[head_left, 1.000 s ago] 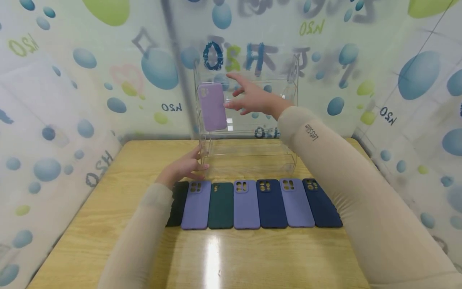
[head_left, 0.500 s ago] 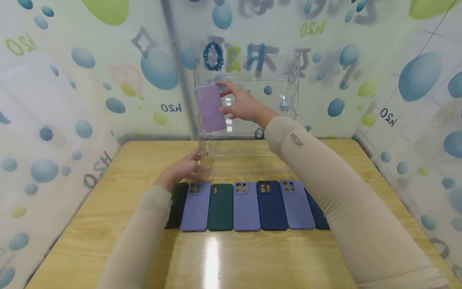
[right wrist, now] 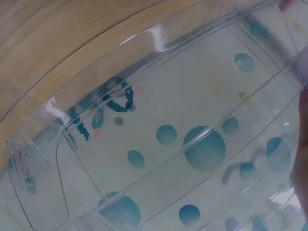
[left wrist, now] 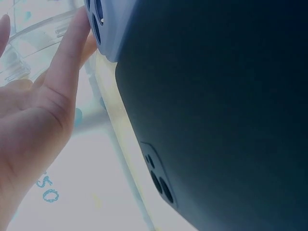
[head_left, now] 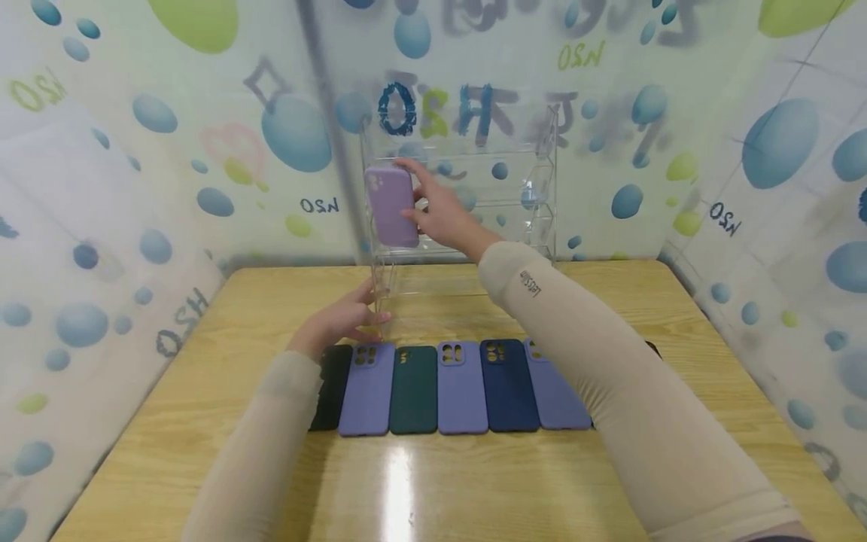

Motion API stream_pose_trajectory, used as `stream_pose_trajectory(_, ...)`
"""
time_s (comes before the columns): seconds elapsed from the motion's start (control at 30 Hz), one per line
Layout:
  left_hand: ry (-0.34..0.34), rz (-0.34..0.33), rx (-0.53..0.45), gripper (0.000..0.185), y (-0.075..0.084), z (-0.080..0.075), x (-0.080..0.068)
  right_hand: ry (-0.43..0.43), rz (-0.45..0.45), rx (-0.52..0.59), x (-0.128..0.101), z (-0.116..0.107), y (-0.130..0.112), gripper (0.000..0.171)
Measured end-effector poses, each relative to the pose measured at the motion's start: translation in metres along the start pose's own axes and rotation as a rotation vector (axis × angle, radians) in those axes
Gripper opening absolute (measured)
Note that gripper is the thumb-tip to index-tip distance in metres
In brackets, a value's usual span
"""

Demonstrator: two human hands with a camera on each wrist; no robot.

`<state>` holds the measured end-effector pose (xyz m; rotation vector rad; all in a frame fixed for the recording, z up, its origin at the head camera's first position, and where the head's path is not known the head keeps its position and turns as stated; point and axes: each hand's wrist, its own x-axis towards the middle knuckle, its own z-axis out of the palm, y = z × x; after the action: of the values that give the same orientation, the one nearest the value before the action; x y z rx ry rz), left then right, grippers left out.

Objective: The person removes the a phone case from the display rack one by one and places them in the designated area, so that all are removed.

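While R hand [head_left: 439, 214] grips 1 lilac case [head_left: 390, 205], L hand [head_left: 342, 320], fingers relaxed, touches rack [head_left: 474, 286]; 6 cases visible on table [head_left: 169, 421].

- My right sleeve [head_left: 535, 284] carries a small dark print near the cuff; it reads roughly "LetsSlim", the letters tilted and small, so the spelling is not certain.
- The printed backdrop [head_left: 203, 150] around the counter repeats a mirrored "H2O" mark, seen as "O2H" or "OSN": dark blue at [head_left: 318, 205] and [head_left: 723, 214], yellow-green at [head_left: 581, 54] and [head_left: 37, 89].
- Larger blurred characters run behind the clear acrylic rack [head_left: 542, 188], in blue, green and grey; only an "O" and an "H" shape can be made out.
- In the left wrist view, a blue "SO"-like fragment [left wrist: 47, 188] shows on the backdrop.
- No readable text on the phone cases.
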<state>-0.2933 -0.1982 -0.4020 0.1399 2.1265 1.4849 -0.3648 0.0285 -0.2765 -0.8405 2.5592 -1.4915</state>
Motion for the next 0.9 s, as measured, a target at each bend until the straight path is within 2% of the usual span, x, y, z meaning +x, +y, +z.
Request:
stream_pose_trajectory(0.2,0.001,0.0,0.012,0.092,0.0,0.002,-0.002,0.065,-0.047,-0.048,-0.002,-0.01,-0.002,0.073)
stream_pose_trajectory(0.3,-0.001,0.006,0.034,0.092,0.0,0.002,-0.003,0.079,-0.04,-0.05,-0.006,-0.021,-0.009,0.072)
stream_pose_trajectory(0.5,-0.011,0.026,0.061,0.091,-0.001,0.002,-0.002,0.117,0.031,0.051,-0.023,-0.043,-0.034,0.072)
stream_pose_trajectory(0.63,-0.013,0.036,0.065,0.092,-0.002,0.001,-0.002,0.17,0.033,0.119,-0.039,-0.057,-0.048,0.071)
stream_pose_trajectory(0.73,-0.017,0.035,0.074,0.092,-0.002,0.001,-0.003,0.16,0.033,0.13,-0.053,-0.065,-0.052,0.072)
stream_pose_trajectory(0.9,-0.021,0.039,0.081,0.092,0.0,0.001,-0.005,0.062,0.079,0.14,-0.075,-0.078,-0.049,0.073)
